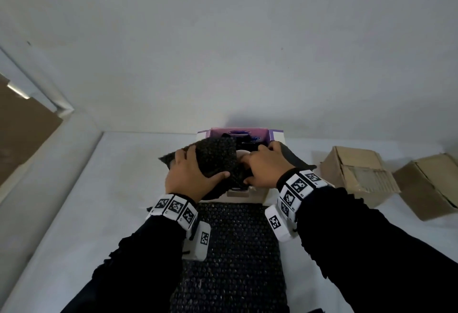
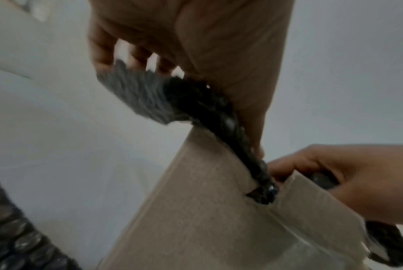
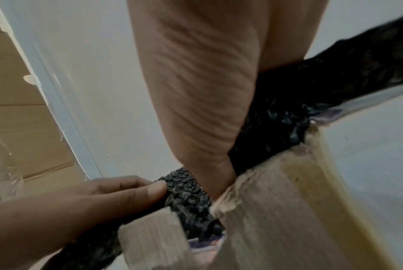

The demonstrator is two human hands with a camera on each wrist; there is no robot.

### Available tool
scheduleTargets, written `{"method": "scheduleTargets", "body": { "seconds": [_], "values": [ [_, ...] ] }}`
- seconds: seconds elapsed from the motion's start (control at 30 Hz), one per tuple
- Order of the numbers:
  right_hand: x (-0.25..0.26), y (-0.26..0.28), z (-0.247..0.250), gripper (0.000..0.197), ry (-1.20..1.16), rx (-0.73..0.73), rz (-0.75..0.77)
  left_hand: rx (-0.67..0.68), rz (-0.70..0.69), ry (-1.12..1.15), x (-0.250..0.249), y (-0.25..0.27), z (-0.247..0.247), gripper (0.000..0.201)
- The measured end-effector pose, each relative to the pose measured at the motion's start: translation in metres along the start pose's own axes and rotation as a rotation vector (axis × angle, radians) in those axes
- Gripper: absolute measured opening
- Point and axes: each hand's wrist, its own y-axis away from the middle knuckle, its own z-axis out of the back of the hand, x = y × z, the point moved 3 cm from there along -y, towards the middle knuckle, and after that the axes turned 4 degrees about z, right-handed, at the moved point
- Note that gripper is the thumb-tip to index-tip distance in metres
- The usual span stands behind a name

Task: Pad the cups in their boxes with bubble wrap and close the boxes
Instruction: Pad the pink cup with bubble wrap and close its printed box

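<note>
Over the open white box (image 1: 250, 195), our left hand (image 1: 190, 176) grips a fold of the black bubble wrap (image 1: 218, 158), thumb curled under and fingers over it, while our right hand (image 1: 266, 165) pinches the other side and pushes it down into the box, so the sheet seems to be bunching round the cup (image 1: 244, 155), of which only a pale sliver shows between the hands. Beyond the grip, the purple-lined lid (image 1: 239, 134) stands open at the back, a long strip of spare wrap (image 1: 235, 250) lies on the desk (image 1: 99, 213) toward us, and two brown cartons (image 1: 357, 176) sit well apart at the right.
</note>
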Motion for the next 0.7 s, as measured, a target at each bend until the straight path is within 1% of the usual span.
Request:
{"method": "scheduleTargets", "body": {
  "seconds": [0.07, 0.1, 0.13, 0.17, 0.2, 0.23, 0.27, 0.33, 0.37, 0.43, 0.53, 0.6, 0.67, 0.7],
  "values": [
    [0.001, 0.000, 0.000, 0.041, 0.003, 0.020, 0.002, 0.072, 0.092, 0.005, 0.009, 0.002, -0.002, 0.110],
    [0.001, -0.001, -0.001, 0.039, 0.009, 0.029, 0.004, 0.122, 0.117, 0.073, 0.012, 0.003, -0.003, 0.110],
    [0.002, -0.001, -0.001, 0.038, 0.013, 0.028, 0.007, 0.143, 0.127, 0.151, 0.014, 0.004, -0.001, 0.110],
    [0.002, -0.001, -0.002, 0.036, 0.013, 0.018, 0.009, 0.118, 0.124, 0.211, 0.015, 0.004, 0.002, 0.109],
    [0.003, -0.001, -0.004, 0.034, 0.008, 0.005, 0.009, 0.055, 0.103, 0.256, 0.014, 0.005, 0.005, 0.106],
    [0.003, -0.001, -0.005, 0.033, -0.001, -0.008, 0.009, -0.024, 0.049, 0.290, 0.013, 0.005, 0.009, 0.099],
    [0.003, -0.001, -0.006, 0.032, -0.008, -0.022, 0.008, -0.093, -0.045, 0.316, 0.009, 0.007, 0.012, 0.088],
    [0.003, 0.000, -0.008, 0.030, -0.013, -0.042, 0.008, -0.160, -0.300, 0.319, -0.002, 0.007, 0.015, 0.065],
    [0.003, 0.001, -0.007, 0.029, -0.014, -0.047, 0.009, -0.166, -0.423, 0.294, -0.008, 0.007, 0.014, 0.056],
    [0.004, 0.002, -0.006, 0.028, -0.011, -0.056, 0.020, -0.164, -0.615, 0.181, -0.018, 0.008, 0.009, 0.043],
    [0.005, 0.006, -0.003, 0.025, 0.000, -0.069, 0.042, -0.175, -0.838, -0.041, -0.031, 0.009, 0.001, 0.024],
    [0.005, 0.007, -0.001, 0.025, -0.005, -0.067, 0.052, -0.146, -0.886, -0.198, -0.037, 0.010, -0.001, 0.016],
    [0.006, 0.007, -0.001, 0.026, -0.011, -0.049, 0.073, -0.091, -0.855, -0.439, -0.042, 0.012, -0.001, 0.007],
    [0.005, 0.007, 0.000, 0.026, -0.012, -0.031, 0.084, -0.075, -0.839, -0.521, -0.044, 0.013, 0.000, 0.004]
  ]
}}
